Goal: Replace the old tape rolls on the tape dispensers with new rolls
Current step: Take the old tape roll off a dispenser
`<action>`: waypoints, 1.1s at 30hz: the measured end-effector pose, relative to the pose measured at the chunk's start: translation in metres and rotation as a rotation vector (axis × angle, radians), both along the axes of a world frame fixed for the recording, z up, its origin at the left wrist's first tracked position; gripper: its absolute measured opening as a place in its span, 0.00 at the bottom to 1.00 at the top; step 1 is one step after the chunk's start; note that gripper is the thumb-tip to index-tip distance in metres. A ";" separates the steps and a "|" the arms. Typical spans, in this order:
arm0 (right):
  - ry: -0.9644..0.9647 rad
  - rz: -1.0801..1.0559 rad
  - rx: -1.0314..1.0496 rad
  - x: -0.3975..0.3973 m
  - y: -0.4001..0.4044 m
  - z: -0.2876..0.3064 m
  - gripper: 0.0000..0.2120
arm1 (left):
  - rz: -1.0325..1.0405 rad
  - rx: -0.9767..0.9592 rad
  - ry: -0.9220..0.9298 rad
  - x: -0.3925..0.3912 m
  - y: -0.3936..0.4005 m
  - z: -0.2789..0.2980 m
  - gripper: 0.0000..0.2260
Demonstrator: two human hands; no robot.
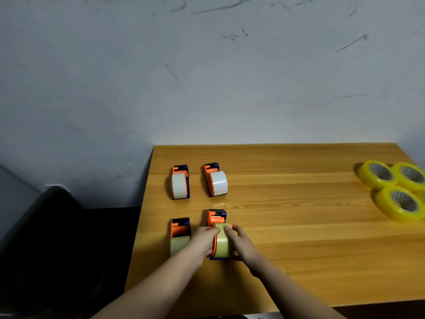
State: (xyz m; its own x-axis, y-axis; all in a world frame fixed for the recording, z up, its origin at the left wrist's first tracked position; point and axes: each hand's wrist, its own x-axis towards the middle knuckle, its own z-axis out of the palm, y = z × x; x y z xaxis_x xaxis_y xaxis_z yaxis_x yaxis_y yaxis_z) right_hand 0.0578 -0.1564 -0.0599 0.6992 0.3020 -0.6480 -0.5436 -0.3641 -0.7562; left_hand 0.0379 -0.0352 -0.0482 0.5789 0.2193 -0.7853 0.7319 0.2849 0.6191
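Four dispensers are set on the table (299, 261) in two rows. Far row: two dispensers with white rolls (180, 183) (217, 180), untouched. Near row, left: a dispenser with a yellowish roll (180, 238), untouched.

Left hand (203, 238) is laid on the left flank of the near right dispenser (217, 218), fingers curled over the roll (222, 240). Right hand (240, 240) is clamped on the roll's right flank, thumb on top. The dispenser's long axis runs 12 to 6 o'clock, cutter end at 12; the roll sits between both hands, equally near each.

Judgement: the roll is to be pulled sideways toward 3 o'clock.

New yellow rolls (395, 192) lie at 2 o'clock, well apart, nearer the right hand.
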 end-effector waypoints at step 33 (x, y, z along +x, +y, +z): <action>-0.738 -0.244 0.296 -0.034 0.038 0.114 0.29 | 0.363 0.003 -0.631 -0.038 -0.002 0.121 0.21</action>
